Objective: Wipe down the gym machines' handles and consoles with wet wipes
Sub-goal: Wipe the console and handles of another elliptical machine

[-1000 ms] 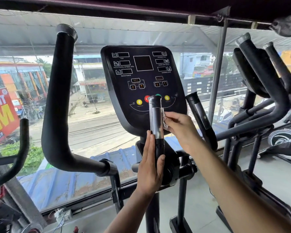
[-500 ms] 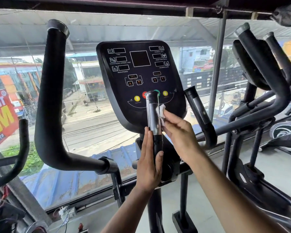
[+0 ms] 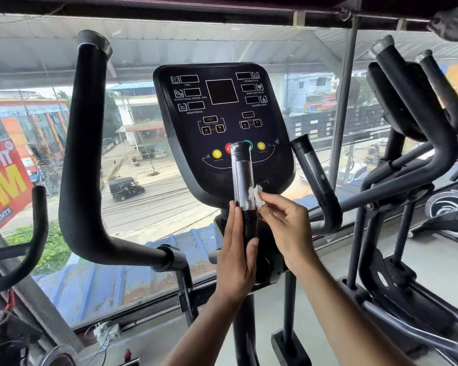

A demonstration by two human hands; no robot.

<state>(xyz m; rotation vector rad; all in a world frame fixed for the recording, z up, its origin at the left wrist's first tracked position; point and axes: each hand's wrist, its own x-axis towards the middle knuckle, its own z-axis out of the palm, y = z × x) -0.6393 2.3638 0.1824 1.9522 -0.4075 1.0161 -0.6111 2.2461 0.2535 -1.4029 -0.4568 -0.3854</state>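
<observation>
The elliptical's black console [image 3: 222, 122] faces me at the centre. In front of it stands a short upright handle [image 3: 242, 175] with a silver sensor strip. My left hand [image 3: 236, 257] holds the handle's lower black part, fingers straight up its left side and thumb laid across its front. My right hand [image 3: 286, 228] pinches a crumpled white wet wipe [image 3: 257, 198] and presses it against the right side of the handle, at the bottom of the silver strip. A second short handle [image 3: 312, 178] stands free to the right.
A long curved black arm handle [image 3: 85, 143] rises on the left. Another machine's handles [image 3: 418, 101] and frame crowd the right. Behind the console a window [image 3: 148, 159] overlooks a street. A bike handlebar [image 3: 35, 233] sits at the far left.
My right hand has slid the wipe down the handle, from beside its top to the bottom of the silver strip. My left hand has kept its hold.
</observation>
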